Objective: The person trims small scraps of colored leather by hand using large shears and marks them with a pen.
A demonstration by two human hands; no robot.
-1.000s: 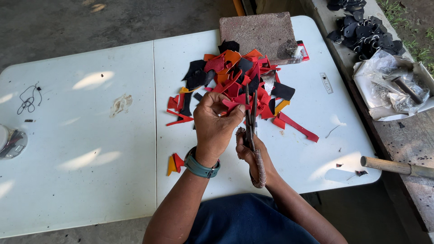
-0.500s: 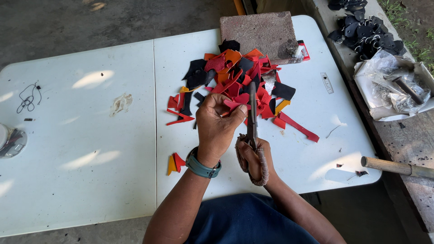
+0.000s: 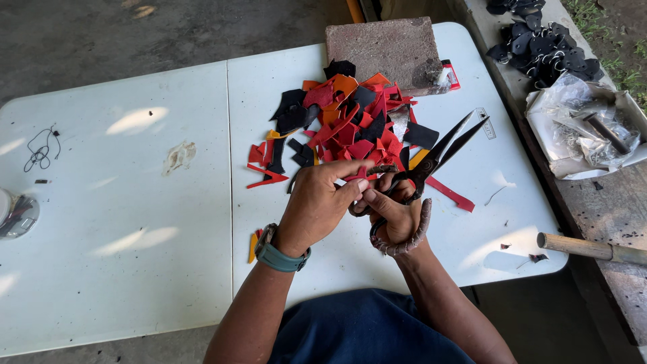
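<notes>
1. Red leather, a small offcut point(image 3: 358, 176), was pinched between the fingertips of the left hand point(image 3: 317, 205), just above the tabletop point(image 3: 135, 222).
2. Black scissors point(image 3: 431, 162) were gripped by the right hand point(image 3: 397, 216) through the wrapped handle loops, blades spread open (pointing away from the body).
3. The offcut was judged light, thin and floppy; a hold near its edge would suit.
4. A heap of red, orange and black scraps point(image 3: 344, 121) lay just beyond.

Scrap pile point(image 3: 350, 125) on table point(image 3: 135, 202), brick point(image 3: 385, 50) behind, perhaps touching.
</notes>
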